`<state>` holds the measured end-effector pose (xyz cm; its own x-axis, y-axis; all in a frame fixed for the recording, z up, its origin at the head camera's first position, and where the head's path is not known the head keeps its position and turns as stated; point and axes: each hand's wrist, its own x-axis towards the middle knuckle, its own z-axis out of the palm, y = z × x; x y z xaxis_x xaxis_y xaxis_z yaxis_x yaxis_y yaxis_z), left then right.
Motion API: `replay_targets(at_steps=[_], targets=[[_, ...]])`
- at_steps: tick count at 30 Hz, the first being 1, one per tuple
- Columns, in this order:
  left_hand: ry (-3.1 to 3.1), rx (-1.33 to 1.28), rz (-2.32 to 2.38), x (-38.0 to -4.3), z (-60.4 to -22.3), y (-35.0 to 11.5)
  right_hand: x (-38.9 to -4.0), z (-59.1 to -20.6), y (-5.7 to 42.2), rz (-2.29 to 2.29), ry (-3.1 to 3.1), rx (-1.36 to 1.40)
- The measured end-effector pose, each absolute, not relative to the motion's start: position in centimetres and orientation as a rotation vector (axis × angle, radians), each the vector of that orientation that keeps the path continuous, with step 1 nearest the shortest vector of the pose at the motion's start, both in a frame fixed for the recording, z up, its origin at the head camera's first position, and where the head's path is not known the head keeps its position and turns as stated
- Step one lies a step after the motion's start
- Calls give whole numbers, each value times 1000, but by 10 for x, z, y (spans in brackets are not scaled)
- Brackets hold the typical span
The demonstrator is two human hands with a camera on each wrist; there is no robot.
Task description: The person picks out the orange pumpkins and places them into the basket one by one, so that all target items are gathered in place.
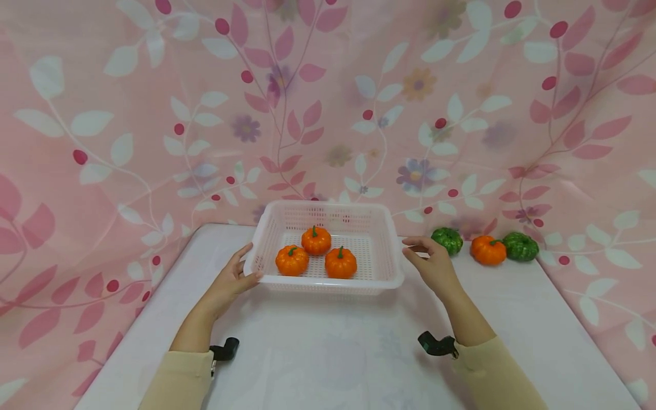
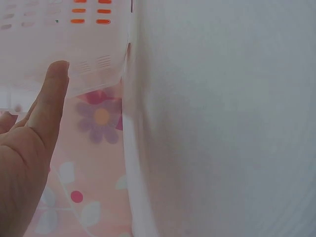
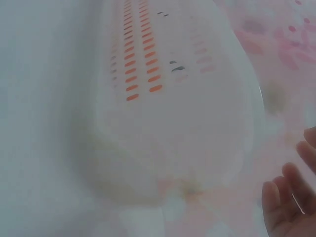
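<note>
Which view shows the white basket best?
The head view: it shows the white basket nearly whole from above. Left wrist catches only a slotted part at upper left; right wrist, a hazy slotted side.

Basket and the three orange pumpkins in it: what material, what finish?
Basket: probably moulded plastic, milky white with a soft sheen; regular slots run through the walls, and orange shows through them in both wrist views.
Orange pumpkins: glossy, judging by the bright highlights on the ribs; likely artificial, maybe plastic or coated foam. The core can't be told.
</note>
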<state>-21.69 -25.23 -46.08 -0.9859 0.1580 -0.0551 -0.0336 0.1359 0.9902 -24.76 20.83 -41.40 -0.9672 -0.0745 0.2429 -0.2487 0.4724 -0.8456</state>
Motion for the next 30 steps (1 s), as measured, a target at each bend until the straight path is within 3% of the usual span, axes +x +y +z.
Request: replay_targets(at_steps=[30], targets=[[2264, 104, 1958, -217, -459, -252, -243, -463, 297, 1560, -2334, -166]])
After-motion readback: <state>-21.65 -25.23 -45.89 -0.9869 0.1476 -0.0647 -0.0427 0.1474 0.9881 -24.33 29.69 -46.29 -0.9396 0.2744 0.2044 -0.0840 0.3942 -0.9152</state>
